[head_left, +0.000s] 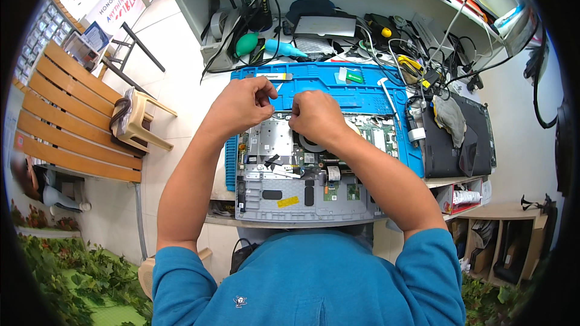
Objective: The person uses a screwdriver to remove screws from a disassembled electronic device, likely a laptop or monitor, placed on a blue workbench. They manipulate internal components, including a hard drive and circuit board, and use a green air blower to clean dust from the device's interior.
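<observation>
An opened laptop base (260, 206) lies in front of me with its inside showing: a silver metal plate (270, 140), green circuit boards and a dark round fan partly under my right wrist. A blue repair mat (360, 101) lies under it. Over the laptop's far edge, my left hand (243, 105) has its fingers curled toward the thumb. Just to its right, my right hand (317, 115) is closed, knuckles up, above the fan area. Whatever either hand pinches is too small or hidden to make out.
Behind the mat lie a green air blower (246, 44), a light blue bottle (284, 49) and tangled cables. A dark laptop (462, 139) with a grey cloth (449, 121) on it sits at the right. A wooden bench (75, 118) and a plastic stool (142, 122) stand at the left.
</observation>
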A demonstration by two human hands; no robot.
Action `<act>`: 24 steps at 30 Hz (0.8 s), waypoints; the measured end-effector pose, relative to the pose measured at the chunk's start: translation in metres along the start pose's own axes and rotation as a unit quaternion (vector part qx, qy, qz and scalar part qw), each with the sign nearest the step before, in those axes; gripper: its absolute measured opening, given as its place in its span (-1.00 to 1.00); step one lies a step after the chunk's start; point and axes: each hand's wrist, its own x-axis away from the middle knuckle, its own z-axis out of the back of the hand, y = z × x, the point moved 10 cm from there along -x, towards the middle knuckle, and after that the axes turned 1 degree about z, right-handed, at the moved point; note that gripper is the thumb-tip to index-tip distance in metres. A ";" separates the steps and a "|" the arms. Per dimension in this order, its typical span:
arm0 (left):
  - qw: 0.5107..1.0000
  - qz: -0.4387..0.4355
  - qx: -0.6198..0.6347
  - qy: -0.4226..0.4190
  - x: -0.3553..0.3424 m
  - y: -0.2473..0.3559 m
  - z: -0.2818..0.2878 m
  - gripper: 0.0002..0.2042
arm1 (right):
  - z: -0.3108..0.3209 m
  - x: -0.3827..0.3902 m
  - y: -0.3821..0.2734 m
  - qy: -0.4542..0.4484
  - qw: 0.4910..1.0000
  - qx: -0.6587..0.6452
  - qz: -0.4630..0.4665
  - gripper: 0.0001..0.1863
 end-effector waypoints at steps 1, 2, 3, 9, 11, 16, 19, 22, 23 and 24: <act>1.000 0.001 -0.004 -0.010 0.002 -0.002 -0.002 -0.83 | 0.001 -0.001 0.001 -0.002 1.000 0.000 0.001 -0.84; 1.000 0.002 -0.009 -0.021 0.003 -0.005 -0.005 -0.83 | 0.001 -0.002 0.000 -0.007 1.000 -0.001 0.004 -0.84; 0.999 0.003 -0.013 -0.033 0.004 -0.007 -0.008 -0.84 | 0.001 -0.003 0.000 -0.011 1.000 -0.003 0.007 -0.84; 0.983 -0.081 -0.161 -0.041 0.013 0.004 -0.032 -0.81 | 0.000 -0.006 0.005 -0.013 1.000 -0.019 0.000 -0.87; 0.974 -0.104 -0.198 -0.040 0.017 0.008 -0.037 -0.80 | 0.001 -0.005 0.006 -0.015 0.999 -0.031 -0.006 -0.87; 0.974 -0.115 -0.185 -0.056 0.022 0.013 -0.034 -0.80 | -0.001 -0.006 0.012 -0.023 0.999 -0.047 -0.015 -0.87; 0.971 -0.132 -0.198 -0.010 0.017 0.007 -0.018 -0.81 | 0.000 -0.005 0.010 -0.008 0.999 -0.035 0.006 -0.84; 0.972 -0.138 -0.188 -0.025 0.016 0.010 -0.020 -0.82 | 0.000 -0.004 0.010 -0.004 0.999 -0.031 0.010 -0.84; 0.969 -0.145 -0.199 -0.026 0.016 0.011 -0.022 -0.82 | 0.000 -0.004 0.010 -0.002 0.999 -0.034 0.010 -0.85; 0.965 -0.152 -0.210 -0.028 0.018 0.011 -0.026 -0.82 | 0.000 -0.004 0.011 0.000 0.999 -0.038 0.010 -0.85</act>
